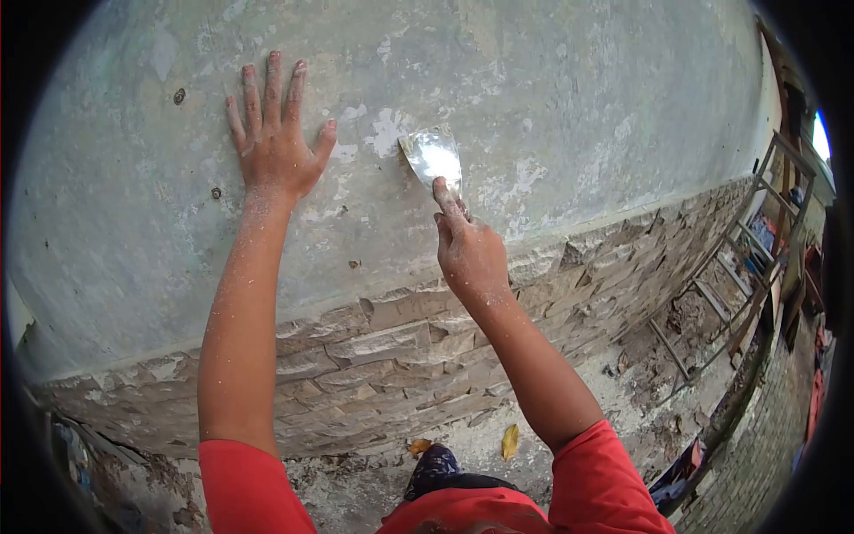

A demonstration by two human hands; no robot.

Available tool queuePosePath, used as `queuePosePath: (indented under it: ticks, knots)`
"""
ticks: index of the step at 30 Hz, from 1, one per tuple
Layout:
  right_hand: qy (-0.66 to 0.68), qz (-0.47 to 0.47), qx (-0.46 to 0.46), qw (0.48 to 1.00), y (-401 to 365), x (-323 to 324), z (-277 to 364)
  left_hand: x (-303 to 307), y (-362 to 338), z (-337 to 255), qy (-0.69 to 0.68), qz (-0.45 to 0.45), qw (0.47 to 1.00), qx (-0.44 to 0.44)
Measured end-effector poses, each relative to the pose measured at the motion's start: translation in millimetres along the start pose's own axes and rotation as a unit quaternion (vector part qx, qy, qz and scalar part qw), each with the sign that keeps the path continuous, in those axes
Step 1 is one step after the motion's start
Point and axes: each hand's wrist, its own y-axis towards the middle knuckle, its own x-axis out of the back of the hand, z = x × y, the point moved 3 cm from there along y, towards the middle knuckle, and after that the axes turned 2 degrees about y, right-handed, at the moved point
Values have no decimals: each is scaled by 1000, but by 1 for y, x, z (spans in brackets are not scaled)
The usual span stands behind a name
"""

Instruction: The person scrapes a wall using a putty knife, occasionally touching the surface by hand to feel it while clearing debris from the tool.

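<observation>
Pale grey-green plaster wall (551, 98), mottled all over, with chalky white patches scattered across it. The scraper (433, 156) flashes bright silver, its blade smeared whitish. The stone cladding (391, 347) shows stacked bands of brown and grey. White dust speckles the left hand (271, 133) and the right hand (470, 254) (forearms too). Sleeves (249, 485) are vivid red. There's one yellow leaf (510, 441), and a rusty-brown ladder (747, 258).

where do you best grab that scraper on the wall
By the handle, from below: the scraper points up with its wide blade against the wall, so only the narrow lower end is free. The right hand wraps it there, forefinger pressing on the blade.
</observation>
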Motion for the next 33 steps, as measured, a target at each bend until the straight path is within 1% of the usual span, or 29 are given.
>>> queuePosePath:
  ticks: [3, 5, 7, 8, 9, 11, 13, 14, 15, 16, 18, 19, 20, 22, 24, 26, 28, 29, 31, 32, 33]
  knots:
    - [-20, -8, 28, 999, -14, -17, -17, -2, 3, -7, 6, -2, 1000, 22]
    - [18, -17, 46, 999, -24, -25, -25, -3, 5, -14, 17, -1, 999, 31]
    - [10, -28, 51, 998, -8, -15, -15, -5, 9, -22, 29, -8, 998, 60]
    - [0, -34, 51, 998, 0, -7, -8, -5, 10, -25, 28, -8, 998, 59]
    - [16, -14, 41, 999, 10, 4, 0, -4, 11, -25, 23, -18, 998, 63]
    - [20, -20, 50, 998, 11, 3, -13, -2, 13, -26, 13, -29, 998, 61]
    - [20, -35, 63, 997, 3, 1, -33, 0, 12, -23, 31, -27, 998, 51]
    - [8, -16, 39, 999, -11, -1, -51, 1, 11, -22, 28, -37, 998, 52]
    - [-4, 1, 16, 1000, -16, 2, -67, 1, 11, -23, 41, -28, 997, 53]
    - [-9, -12, 21, 1000, -11, 13, -78, 1, 12, -23, 55, -23, 997, 54]
    - [-20, 8, -28, 999, -2, 35, -100, 2, 13, -28, 62, -36, 995, 62]
    - [12, -44, -5, 999, 13, 47, -108, 1, 13, -31, 72, -33, 995, 68]
    - [8, -50, -10, 999, 31, 59, -116, 0, 12, -33, 64, -38, 995, 65]
    - [30, -117, 33, 992, 73, 98, -119, 1, 13, -37, 84, -65, 993, 60]
    - [34, -149, 29, 988, 114, 133, -126, 0, 14, -38, 87, -75, 992, 55]
    - [43, -180, 27, 982, 131, 151, -140, 0, 15, -38, 96, -85, 991, 49]
    - [55, -145, 14, 988, 131, 152, -157, -2, 14, -38, 122, -82, 988, 48]
    - [78, -143, 31, 986, 118, 141, -169, -4, 13, -36, 119, -88, 988, 48]
    - [68, -131, 60, 987, 87, 106, -207, -8, 11, -31, 143, -83, 985, 50]
    - [46, -92, 29, 994, 73, 106, -215, -9, 10, -28, 139, -89, 985, 54]
    - [59, -114, 62, 990, 69, 107, -226, -10, 9, -26, 136, -84, 986, 53]
